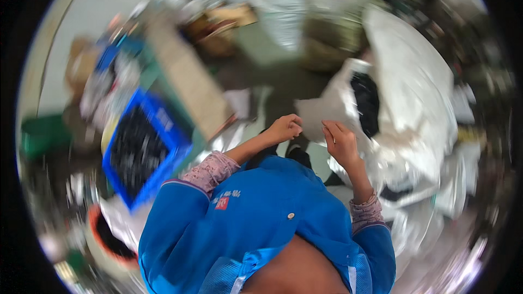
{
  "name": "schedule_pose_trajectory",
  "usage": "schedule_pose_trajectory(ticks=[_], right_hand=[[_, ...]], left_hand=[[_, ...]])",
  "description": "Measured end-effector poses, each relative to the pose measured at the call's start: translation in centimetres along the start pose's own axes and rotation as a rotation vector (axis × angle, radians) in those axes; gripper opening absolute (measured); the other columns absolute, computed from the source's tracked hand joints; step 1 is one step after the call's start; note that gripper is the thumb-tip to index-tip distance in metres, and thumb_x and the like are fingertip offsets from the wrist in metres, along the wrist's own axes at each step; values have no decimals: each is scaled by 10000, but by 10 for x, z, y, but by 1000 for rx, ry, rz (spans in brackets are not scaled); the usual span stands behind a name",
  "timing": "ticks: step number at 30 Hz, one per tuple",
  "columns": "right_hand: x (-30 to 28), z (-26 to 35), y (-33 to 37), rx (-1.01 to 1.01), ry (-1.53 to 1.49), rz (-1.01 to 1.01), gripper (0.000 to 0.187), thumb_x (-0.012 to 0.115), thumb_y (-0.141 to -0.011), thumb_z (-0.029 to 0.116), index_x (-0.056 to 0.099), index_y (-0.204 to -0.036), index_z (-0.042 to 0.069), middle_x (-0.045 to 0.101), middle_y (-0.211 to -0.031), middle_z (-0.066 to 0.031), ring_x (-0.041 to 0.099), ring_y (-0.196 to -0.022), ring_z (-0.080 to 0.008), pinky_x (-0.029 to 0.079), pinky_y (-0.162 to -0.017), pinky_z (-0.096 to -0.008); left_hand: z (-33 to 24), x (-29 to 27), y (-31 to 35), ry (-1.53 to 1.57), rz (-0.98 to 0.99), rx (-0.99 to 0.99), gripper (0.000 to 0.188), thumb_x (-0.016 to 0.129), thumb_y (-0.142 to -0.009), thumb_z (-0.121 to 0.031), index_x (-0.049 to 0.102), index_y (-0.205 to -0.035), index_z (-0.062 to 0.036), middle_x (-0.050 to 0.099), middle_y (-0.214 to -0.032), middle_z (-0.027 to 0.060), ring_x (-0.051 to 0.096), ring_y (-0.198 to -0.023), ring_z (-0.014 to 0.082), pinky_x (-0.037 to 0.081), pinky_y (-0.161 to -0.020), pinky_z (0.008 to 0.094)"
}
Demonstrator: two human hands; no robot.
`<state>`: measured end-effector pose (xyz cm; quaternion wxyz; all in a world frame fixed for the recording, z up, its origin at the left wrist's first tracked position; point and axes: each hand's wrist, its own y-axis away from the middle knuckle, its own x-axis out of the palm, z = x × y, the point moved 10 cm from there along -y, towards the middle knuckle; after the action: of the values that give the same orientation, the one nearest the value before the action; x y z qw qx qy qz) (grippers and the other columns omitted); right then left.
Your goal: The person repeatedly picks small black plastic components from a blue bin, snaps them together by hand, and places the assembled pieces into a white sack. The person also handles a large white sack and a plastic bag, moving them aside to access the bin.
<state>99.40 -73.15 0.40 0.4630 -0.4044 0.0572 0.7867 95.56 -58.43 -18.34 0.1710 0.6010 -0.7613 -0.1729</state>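
Note:
In front of my body, my left hand (285, 129) and my right hand (341, 142) are held a short way apart. The left fingers are curled in toward the thumb. On the right, fingers and thumb come close together as in a pinch. What either hand holds, if anything, is too small or blurred to make out. A white plastic bag (330, 100) with black contents (365, 100) stands just beyond the right hand. Its pale corner reaches between both hands. Whether the fingers touch that corner cannot be told.
A blue crate (181, 145) filled with small dark pieces stands at left, beside a long tan board (185, 71). Large white sacks (417, 87) crowd the right. An orange-rimmed container (96, 223) sits at lower left, a green bin (44, 135) farther left. Much is motion-blurred.

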Motion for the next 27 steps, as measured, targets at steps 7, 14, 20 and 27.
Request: schedule_pose_trajectory(ticks=[7, 14, 20, 27], right_hand=[[146, 122, -39, -505, -361, 474, 185, 634, -877, 66, 656, -1049, 3, 668, -1010, -180, 665, -879, -355, 542, -763, -399], [308, 310, -106, -831, -368, 728, 501, 610, -923, 297, 518, -1328, 17, 538, -1310, -237, 538, -1197, -393, 443, -1004, -432], [484, 423, -180, -1013, -345, 678, 650, 562, -930, 450, 419, -1435, 66, 377, -1452, -286, 349, -1359, -424, 269, -1129, -461], [587, 469, -165, -1039, -315, 857, 684, 544, -926, 501, 359, -1488, 157, 301, -1510, -272, 294, -1381, -437, 221, -1142, -469]], left_hand=[[88, -62, 174, 508, -610, -3, 330, 615, -928, -119, 519, -1231, -30, 675, -984, 115, 639, -825, 157, 540, -706, 307], [90, -144, 377, 342, -1548, 286, 303, 525, -950, -17, 530, -1253, -7, 680, -1081, 115, 660, -914, 158, 530, -776, 295], [37, -206, 502, -601, -1916, 63, 620, 669, -796, -133, 470, -1383, -110, 509, -1331, 200, 481, -1213, 368, 377, -1022, 461], [51, -289, 491, -880, -1700, -285, 773, 784, -691, -413, 497, -1393, -263, 316, -1503, 213, 246, -1405, 418, 152, -1117, 632]])
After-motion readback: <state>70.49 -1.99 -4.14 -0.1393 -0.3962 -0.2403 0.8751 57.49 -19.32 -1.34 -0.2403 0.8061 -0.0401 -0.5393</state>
